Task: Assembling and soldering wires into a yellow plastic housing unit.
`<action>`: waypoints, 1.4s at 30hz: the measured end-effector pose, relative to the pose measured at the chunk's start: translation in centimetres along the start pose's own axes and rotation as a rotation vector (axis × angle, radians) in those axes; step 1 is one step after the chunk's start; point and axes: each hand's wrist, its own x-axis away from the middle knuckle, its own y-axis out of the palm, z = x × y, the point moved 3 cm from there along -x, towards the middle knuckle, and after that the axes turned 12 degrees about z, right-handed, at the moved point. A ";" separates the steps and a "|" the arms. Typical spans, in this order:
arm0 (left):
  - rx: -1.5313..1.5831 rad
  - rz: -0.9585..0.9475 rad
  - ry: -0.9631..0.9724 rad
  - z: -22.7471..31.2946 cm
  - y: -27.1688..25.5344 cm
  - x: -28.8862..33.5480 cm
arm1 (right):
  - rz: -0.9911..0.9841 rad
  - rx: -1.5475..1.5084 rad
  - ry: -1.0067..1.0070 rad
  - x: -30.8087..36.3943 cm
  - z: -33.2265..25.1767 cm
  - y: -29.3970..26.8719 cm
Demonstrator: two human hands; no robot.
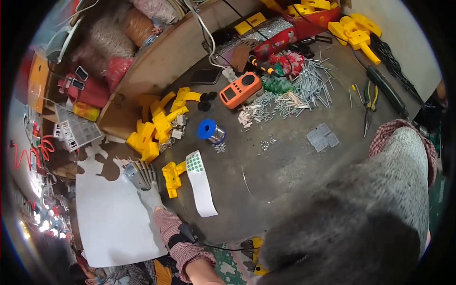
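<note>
A white sheet [114, 213] lies by the worktop's [228, 175] left edge; a snagging sleeve [167, 223] could drag it. At its border, I cannot tell whether the fingers of the left hand [145, 183] grip anything (right hand unseen). A nudge could shift the yellow bracket [171, 179] alongside.

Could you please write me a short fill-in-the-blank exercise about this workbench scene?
1. The left hand is beside a large sheet whose colour is ____.
2. The paper strip has dots at its upper end, and their colour is ____.
3. The flange of the wire spool is coloured ____.
4. The long-nosed tool with yellow-trimmed handles is a pair of ____.

Missing words: white; green; blue; pliers.
</note>
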 end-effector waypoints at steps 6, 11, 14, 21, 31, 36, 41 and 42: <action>-0.155 0.157 0.078 -5.1 -6.6 1.0 | 0.046 0.012 -0.094 -13.2 0.3 -0.6; -0.033 0.109 0.007 -7.8 -11.0 5.3 | -0.014 0.011 -0.283 -21.7 1.3 -1.6; 0.011 0.157 0.160 -2.0 -11.5 7.8 | -0.072 0.019 -0.386 -24.5 1.6 -3.0; 0.133 0.218 0.387 5.0 -13.3 11.3 | -0.046 0.091 0.338 -26.5 9.4 -5.7; 0.503 -0.773 1.071 22.9 -9.9 32.3 | 0.906 0.775 0.725 -18.1 34.8 -18.1; 0.131 -0.801 1.420 27.5 -8.0 38.8 | 0.288 1.179 0.985 -22.5 39.9 -16.3; 0.097 -0.556 1.527 27.2 -6.2 40.5 | 0.326 1.329 0.914 -20.3 37.5 -18.0; 0.093 -0.572 1.522 26.7 -5.6 40.6 | 0.317 1.317 0.920 -20.8 36.6 -17.3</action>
